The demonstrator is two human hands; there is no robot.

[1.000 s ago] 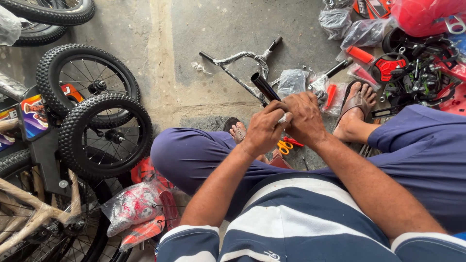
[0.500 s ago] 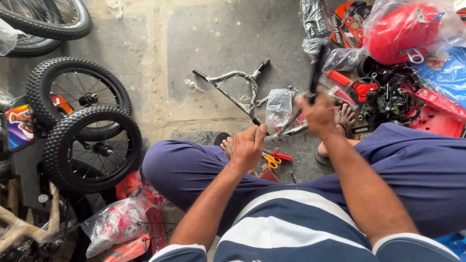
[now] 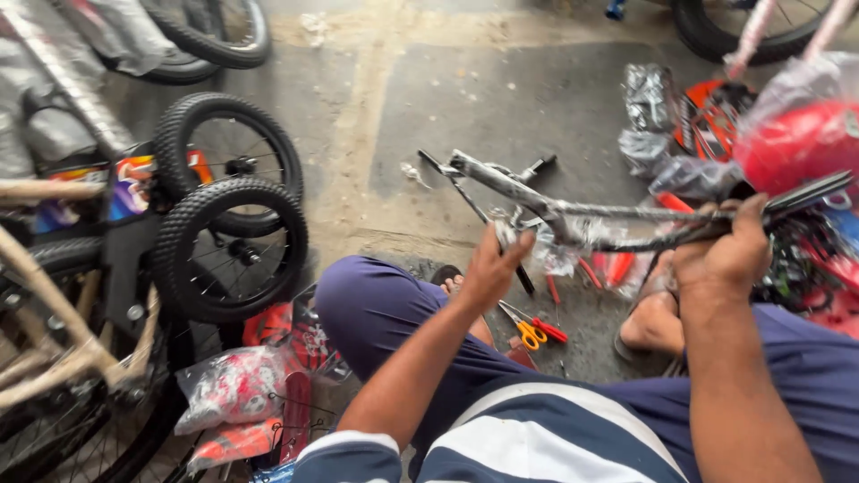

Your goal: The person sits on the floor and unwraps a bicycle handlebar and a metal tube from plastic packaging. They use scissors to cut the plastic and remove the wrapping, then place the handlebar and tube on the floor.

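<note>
I sit on a concrete floor with blue trousers and a striped shirt. My right hand (image 3: 727, 250) grips the black-gripped end of a grey metal handlebar (image 3: 573, 210) and holds it up across my lap. My left hand (image 3: 492, 266) closes on the middle of the same handlebar, near its clamp, where clear plastic wrap hangs off. Scissors with red and yellow handles (image 3: 534, 327) lie on the floor under the bar, between my knees.
Two small knobbly bicycle wheels (image 3: 228, 241) stand at the left by a beige bike frame (image 3: 54, 340). Bagged red parts (image 3: 233, 389) lie by my left knee. A red plastic-wrapped part (image 3: 796, 143) and tangled bike hardware sit at the right.
My right hand reached right, took the handlebar off the floor and lifted it across my lap. My left hand moved up onto its middle. The view shifted right.
</note>
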